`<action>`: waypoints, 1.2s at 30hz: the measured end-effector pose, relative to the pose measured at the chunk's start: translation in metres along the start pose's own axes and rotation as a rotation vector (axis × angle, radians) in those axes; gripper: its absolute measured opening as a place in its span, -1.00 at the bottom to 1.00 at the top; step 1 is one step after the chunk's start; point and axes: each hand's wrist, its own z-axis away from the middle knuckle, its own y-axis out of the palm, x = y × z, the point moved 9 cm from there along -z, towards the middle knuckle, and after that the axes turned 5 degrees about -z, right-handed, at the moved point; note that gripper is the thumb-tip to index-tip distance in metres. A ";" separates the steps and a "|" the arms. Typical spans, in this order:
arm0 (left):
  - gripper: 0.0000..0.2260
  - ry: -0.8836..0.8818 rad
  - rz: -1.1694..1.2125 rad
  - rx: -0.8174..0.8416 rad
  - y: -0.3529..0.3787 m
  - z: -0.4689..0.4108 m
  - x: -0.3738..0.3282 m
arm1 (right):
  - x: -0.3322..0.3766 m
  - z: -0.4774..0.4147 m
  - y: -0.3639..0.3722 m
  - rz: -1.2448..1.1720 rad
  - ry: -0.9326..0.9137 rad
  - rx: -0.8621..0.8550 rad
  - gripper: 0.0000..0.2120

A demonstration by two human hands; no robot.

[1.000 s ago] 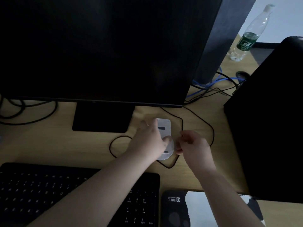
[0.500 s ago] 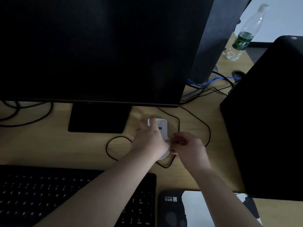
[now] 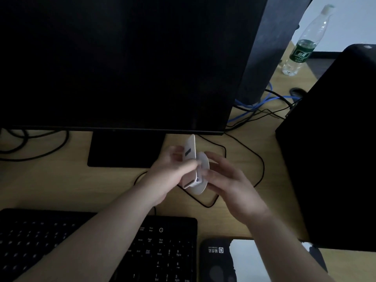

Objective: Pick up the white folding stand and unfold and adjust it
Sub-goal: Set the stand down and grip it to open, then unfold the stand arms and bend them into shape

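The white folding stand (image 3: 192, 157) is held above the wooden desk, in front of the monitor's lower right corner. It is turned on edge, with its flat upper panel pointing up and its round base (image 3: 202, 174) swung a little apart from the panel at the hinge. My left hand (image 3: 173, 169) grips the panel from the left, thumb across it. My right hand (image 3: 225, 180) holds the round base from the right, fingers behind it.
A large dark monitor (image 3: 122, 64) and its foot (image 3: 126, 149) stand just behind the hands. A black keyboard (image 3: 162, 247) lies in front, a mouse pad (image 3: 219, 259) to its right. A black computer case (image 3: 335, 149) stands at right. Black cables (image 3: 244, 147) loop under the hands. A plastic bottle (image 3: 303, 47) is far right.
The stand lay flat on the desk under my left hand; both hands have since lifted it, turned it on edge, and its base has parted slightly from the panel.
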 end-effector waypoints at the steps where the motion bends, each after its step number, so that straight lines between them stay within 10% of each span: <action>1: -0.39 0.003 0.056 0.024 0.001 0.002 0.002 | 0.001 0.001 0.007 0.015 0.000 0.054 -0.39; 13: -0.49 0.060 0.152 0.228 0.005 0.016 0.013 | -0.017 0.006 0.019 0.106 -0.015 0.155 -0.05; 36: -0.52 0.090 0.181 0.170 -0.033 0.031 0.005 | 0.006 0.014 -0.006 0.021 -0.147 -0.060 -0.15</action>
